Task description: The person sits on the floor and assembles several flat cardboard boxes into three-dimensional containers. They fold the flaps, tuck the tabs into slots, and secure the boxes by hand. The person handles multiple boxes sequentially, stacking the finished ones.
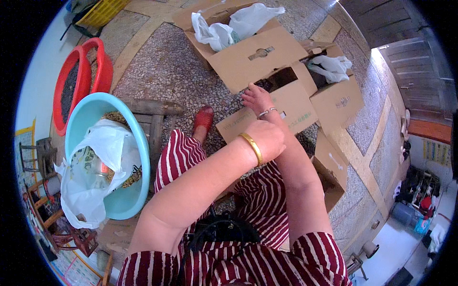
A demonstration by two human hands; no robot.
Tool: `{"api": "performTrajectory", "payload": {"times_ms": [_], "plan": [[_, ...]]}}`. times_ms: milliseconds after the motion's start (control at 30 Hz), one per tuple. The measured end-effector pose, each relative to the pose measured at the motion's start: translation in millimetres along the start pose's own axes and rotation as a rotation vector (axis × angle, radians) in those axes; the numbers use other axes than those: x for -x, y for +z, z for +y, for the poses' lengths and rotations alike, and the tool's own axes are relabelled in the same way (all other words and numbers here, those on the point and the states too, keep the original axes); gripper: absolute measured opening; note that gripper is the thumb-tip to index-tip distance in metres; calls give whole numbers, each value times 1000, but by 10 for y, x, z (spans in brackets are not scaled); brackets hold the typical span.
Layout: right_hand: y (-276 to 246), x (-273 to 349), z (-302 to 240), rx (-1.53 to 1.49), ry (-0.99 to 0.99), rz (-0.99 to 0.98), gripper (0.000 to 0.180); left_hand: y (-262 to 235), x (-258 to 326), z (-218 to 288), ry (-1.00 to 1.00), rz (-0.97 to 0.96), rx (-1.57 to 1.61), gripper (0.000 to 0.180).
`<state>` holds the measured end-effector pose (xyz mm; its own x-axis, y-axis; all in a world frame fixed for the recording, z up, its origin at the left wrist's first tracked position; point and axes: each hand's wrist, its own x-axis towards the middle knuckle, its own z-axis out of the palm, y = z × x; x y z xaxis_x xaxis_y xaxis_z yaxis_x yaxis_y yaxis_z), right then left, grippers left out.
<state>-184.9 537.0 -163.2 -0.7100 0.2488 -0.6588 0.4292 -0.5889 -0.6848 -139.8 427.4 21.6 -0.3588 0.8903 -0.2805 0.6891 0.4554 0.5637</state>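
Cardboard box (298, 104), left hand (270, 139) across right forearm (303, 176)

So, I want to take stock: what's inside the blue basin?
Inside the blue basin are a white plastic bag, draped over the rim, and brown, speckled material. Whatever lies beneath the bag is covered.

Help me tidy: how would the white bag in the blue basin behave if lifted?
Likely floppy: the bag is creased and hangs over the side of the basin. Its film looks thin, so probably light and easily torn.
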Motion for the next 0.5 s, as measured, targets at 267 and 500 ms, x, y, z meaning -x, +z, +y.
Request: {"api": "performTrajectory", "payload": {"times_ms": [267, 500], "plan": [[335, -82, 19, -79, 19, -5, 31, -137, 34, -76, -75, 253, 218, 21], [649, -156, -121, 179, -125, -57, 27, -142, 15, -38, -55, 313, 296, 21]]}}
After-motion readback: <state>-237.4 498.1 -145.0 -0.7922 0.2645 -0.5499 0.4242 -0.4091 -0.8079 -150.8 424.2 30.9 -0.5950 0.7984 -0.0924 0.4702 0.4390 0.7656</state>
